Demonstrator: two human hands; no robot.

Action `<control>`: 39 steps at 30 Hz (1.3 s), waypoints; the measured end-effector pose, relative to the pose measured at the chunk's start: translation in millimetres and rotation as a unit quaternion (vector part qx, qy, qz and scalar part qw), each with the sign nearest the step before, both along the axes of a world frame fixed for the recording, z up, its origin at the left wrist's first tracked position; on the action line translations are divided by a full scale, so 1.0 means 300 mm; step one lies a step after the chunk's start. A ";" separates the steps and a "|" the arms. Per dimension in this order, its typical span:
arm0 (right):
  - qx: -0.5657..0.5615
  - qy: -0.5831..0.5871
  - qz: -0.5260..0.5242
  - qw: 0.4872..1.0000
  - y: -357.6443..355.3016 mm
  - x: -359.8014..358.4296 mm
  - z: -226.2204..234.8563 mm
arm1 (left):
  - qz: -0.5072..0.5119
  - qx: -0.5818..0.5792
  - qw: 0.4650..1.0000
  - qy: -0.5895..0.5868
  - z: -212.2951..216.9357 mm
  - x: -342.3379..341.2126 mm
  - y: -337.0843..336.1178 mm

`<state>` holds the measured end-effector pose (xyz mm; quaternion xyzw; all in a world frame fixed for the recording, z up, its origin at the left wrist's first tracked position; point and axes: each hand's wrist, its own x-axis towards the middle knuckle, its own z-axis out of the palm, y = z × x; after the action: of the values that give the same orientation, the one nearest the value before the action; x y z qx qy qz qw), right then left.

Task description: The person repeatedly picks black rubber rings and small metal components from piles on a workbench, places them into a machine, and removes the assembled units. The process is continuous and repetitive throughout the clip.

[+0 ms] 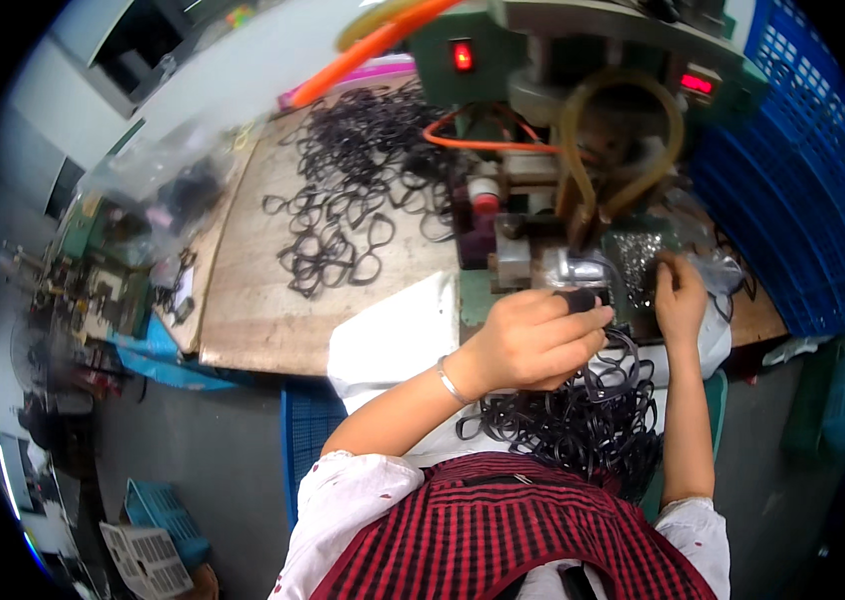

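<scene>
Frame (pixel 611 368) black, long axis approx L-R | left hand (pixel 533 340) grip pinching it | right hand (pixel 680 295) grip: can't tell, at machine (pixel 583 200)

I'm looking at a factory workshop: green press machine (pixel 583 60) ahead of my fingers, black frames (pixel 343 210) heaped on the desk (pixel 253 310), blue crates (pixel 793 200).

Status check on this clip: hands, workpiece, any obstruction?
Left hand pinching a black plastic frame piece at the green bench machine. Right hand on the tray of small metal parts. Heap of black frames in lap. No obstruction seen.
</scene>
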<state>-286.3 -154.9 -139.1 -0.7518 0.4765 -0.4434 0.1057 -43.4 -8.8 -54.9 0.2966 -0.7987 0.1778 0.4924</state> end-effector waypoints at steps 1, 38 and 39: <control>0.005 0.004 -0.002 1.000 -0.003 0.005 0.000 | 0.010 0.026 1.000 -0.006 0.003 0.002 0.020; 0.231 -0.297 0.239 0.895 0.156 0.277 0.324 | 0.469 0.415 0.754 0.199 -0.305 0.709 0.142; 0.235 -0.284 0.230 0.901 0.165 0.277 0.325 | 0.371 0.401 0.776 0.315 -0.282 0.672 0.144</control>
<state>-203.1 -105.5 -41.5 -0.6360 0.3304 -0.4769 0.5088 158.2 34.4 -139.4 0.7800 -0.4262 -0.0935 0.4486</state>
